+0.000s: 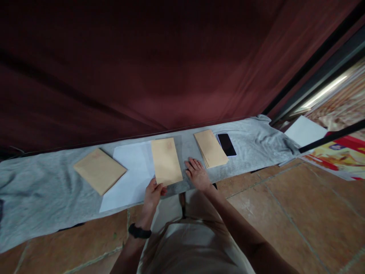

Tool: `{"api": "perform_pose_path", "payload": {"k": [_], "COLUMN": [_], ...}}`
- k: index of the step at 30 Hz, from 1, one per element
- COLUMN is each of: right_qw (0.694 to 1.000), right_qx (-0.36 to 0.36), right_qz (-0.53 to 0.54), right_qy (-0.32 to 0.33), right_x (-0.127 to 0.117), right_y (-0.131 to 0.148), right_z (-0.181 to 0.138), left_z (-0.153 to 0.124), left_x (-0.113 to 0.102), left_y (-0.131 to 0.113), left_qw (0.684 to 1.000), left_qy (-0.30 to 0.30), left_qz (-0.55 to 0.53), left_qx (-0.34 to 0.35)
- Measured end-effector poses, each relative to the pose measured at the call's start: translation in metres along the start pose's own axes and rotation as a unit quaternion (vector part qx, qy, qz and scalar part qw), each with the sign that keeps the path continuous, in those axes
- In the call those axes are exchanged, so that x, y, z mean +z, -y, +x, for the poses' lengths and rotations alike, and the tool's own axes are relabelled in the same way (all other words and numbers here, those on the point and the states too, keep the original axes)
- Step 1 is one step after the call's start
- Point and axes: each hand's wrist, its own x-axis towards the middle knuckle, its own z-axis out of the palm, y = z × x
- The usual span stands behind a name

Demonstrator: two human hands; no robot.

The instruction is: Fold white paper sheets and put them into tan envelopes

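Observation:
My left hand pinches the near edge of a brown envelope that lies on the grey cloth, thumb on top. Flat on the cloth just right of that envelope rests my right hand, fingers stretched out and holding nothing. A stack of brown envelopes sits just beyond the right hand. White paper sheets lie partly under the held envelope's left side. Another brown envelope stack lies further left. A black watch is on my left wrist.
A dark phone lies on the cloth beside the right stack. A dark red curtain hangs behind the cloth. White paper and a colourful printed sheet lie at the right. Tiled floor spreads in front.

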Motion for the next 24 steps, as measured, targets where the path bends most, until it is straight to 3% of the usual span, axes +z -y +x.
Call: {"api": "perform_pose_path", "payload": {"k": [6, 10, 16, 21, 24], "right_qw": [0.999, 0.995, 0.99, 0.992, 0.99], "right_qx": [0.031, 0.052, 0.018, -0.099, -0.118], "right_qz": [0.007, 0.063, 0.113, 0.083, 0.053], "right_qy": [-0.024, -0.057, -0.079, 0.016, 0.052], "right_x": [0.008, 0.008, -0.003, -0.009, -0.007], "right_y": [-0.007, -0.006, 0.003, 0.023, 0.031], "right_z": [0.031, 0.039, 0.003, -0.035, -0.046], "left_z": [0.001, -0.001, -0.001, 0.009, 0.015], "left_x": [0.001, 0.008, 0.033, 0.046, 0.047], "left_y": [0.002, -0.001, -0.006, -0.006, -0.002], "left_qw": [1.0, 1.0, 0.998, 0.998, 0.999], "left_qy": [-0.005, 0.024, 0.039, 0.035, 0.031], "left_qz": [0.015, -0.014, -0.045, -0.036, 0.0], "left_qx": [0.012, -0.01, -0.028, -0.027, -0.027]}}
